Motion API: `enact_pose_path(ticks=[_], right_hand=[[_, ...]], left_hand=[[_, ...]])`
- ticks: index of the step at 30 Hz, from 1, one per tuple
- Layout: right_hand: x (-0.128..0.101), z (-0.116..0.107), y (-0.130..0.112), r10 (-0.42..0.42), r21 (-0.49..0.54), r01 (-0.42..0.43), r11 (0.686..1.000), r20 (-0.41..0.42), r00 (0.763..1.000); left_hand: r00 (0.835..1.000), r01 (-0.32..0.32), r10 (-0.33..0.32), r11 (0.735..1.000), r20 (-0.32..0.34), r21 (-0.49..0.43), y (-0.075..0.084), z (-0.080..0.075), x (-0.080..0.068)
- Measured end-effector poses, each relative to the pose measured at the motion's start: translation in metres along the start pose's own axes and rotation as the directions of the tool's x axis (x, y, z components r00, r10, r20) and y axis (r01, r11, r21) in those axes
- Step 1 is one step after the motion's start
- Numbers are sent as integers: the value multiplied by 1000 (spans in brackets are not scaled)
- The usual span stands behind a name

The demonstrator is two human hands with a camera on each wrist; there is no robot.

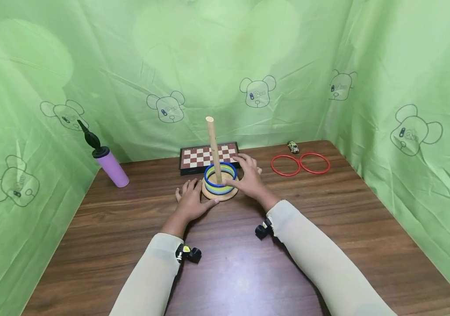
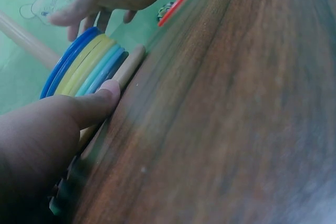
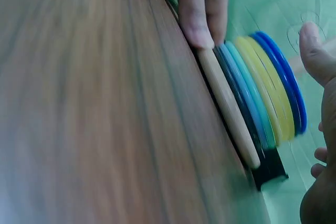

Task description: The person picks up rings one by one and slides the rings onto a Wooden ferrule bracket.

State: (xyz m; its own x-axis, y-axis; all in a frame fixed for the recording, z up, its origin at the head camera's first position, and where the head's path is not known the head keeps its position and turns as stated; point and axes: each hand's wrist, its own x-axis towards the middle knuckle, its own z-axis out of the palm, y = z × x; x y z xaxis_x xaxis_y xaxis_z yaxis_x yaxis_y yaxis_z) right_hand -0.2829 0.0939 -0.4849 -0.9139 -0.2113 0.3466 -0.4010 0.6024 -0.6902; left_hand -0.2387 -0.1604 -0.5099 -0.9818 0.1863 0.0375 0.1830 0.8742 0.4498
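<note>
One wooden peg stand (image 1: 220,193) mid-table, five rings (image 1: 219,179) stacked on it; left hand (image 1: 191,202) flat, fingers straight, thumb touching its base; right hand (image 1: 248,177) fingers spread beside the stack; two red rings (image 1: 300,164) lie right of it.

Backdrop cloth (image 1: 225,66): we find printed bear-head outlines; the small marks inside each are too small for us to read.
Chessboard (image 1: 208,156): we see plain checks only, no letters or numbers that we can read.
Pump (image 1: 106,162): we read no label on it.
Toy car (image 1: 293,147): too small for us to make out any marking.
Rings and peg stand (image 1: 219,177): we see no lettering in any view.
</note>
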Motion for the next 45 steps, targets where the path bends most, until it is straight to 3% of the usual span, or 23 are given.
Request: enact_pose_path(ticks=[15,34,45], right_hand=[[-2,-41,40,91,-3,-92,996,-42,995],[-11,-94,95,202,-55,-210,976,-123,972],[-12,-110,116,251,-169,-267,949,-111,962]], left_hand=[[1000,0,0,1000,4,-7,-4,2,1],[1000,4,-4,1000,10,-12,-2,1,1],[1000,9,-9,1000,24,-7,-4,2,2]])
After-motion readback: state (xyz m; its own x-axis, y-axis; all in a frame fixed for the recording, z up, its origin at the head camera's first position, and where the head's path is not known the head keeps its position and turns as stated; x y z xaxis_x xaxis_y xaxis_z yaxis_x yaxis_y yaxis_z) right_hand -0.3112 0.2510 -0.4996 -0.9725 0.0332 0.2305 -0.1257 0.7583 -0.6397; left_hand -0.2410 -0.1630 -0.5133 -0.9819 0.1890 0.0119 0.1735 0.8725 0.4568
